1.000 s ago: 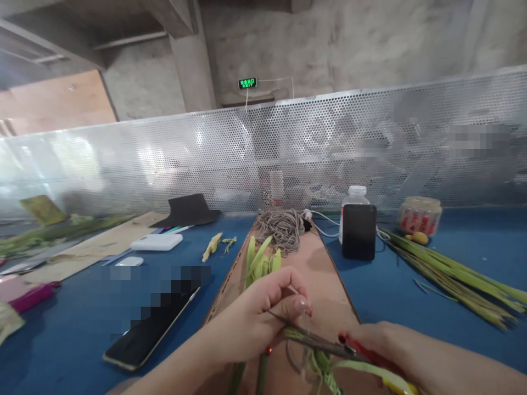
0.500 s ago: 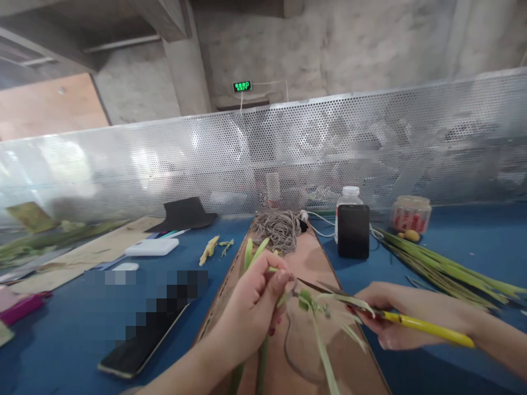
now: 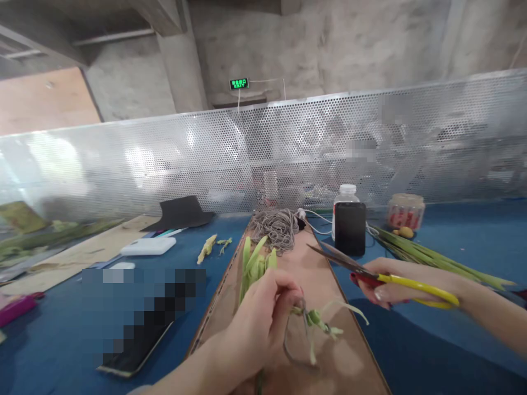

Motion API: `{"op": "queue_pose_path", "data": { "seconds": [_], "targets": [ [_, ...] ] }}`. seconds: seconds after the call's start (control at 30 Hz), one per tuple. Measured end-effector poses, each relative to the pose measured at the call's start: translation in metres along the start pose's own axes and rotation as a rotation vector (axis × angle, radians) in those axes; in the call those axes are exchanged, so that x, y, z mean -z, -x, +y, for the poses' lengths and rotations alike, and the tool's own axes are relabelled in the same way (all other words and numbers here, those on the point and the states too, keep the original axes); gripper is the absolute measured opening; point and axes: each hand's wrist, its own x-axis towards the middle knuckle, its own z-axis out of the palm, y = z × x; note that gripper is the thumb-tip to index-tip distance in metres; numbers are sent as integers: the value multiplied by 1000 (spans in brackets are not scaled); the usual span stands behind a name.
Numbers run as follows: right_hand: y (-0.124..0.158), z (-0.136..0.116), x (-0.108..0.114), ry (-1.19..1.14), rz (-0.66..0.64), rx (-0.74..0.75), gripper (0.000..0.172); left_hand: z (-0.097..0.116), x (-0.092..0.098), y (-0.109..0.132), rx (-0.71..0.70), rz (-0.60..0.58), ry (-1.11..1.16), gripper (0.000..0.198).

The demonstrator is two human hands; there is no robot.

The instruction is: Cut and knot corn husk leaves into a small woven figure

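My left hand (image 3: 263, 318) is closed in a pinch over the brown board, holding a knotted green leaf strip (image 3: 315, 317) with a thin grey cord at it. Its loose ends hang to the right of my fingers. Longer green leaves (image 3: 257, 263) stick out behind that hand; whether the hand grips them too is hidden. In my right hand (image 3: 428, 273) are yellow-handled scissors (image 3: 364, 270), held to the right of the board. The blades point left, a little apart and clear of the leaf.
A heap of grey cord (image 3: 275, 227) lies at the board's (image 3: 346, 356) far end. To its right stand a black phone (image 3: 349, 229), a bottle (image 3: 348, 190) and a jar (image 3: 405, 211), near long green leaves (image 3: 436, 255). A dark phone-like object (image 3: 135, 351) lies left on the blue table.
My right hand has drawn the scissors up and away from the leaf strip. My left hand has shifted slightly down and right, and more green leaves show behind it.
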Motion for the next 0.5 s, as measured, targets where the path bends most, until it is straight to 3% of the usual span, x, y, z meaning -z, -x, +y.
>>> {"op": "queue_pose_path", "data": {
  "seconds": [0.07, 0.13, 0.3, 0.4, 0.5],
  "targets": [
    [-5, -2, -14, -121, -57, -55, 32, 4, -5, -2, -172, 48, -81, 11],
    [-10, -6, -31, -280, -7, -82, 31, 10, -11, -4, -275, 131, -205, 15],
    [-14, -15, -69, -573, -119, -33, 28, 18, -20, -6, -367, 281, -346, 14],
    [-11, -14, -78, -685, -156, -46, 20, 15, -20, -5, -424, 320, -398, 14],
    [-8, -13, -81, -687, -109, -51, 16, 11, -19, -4, -440, 291, -447, 13]
  ]
}}
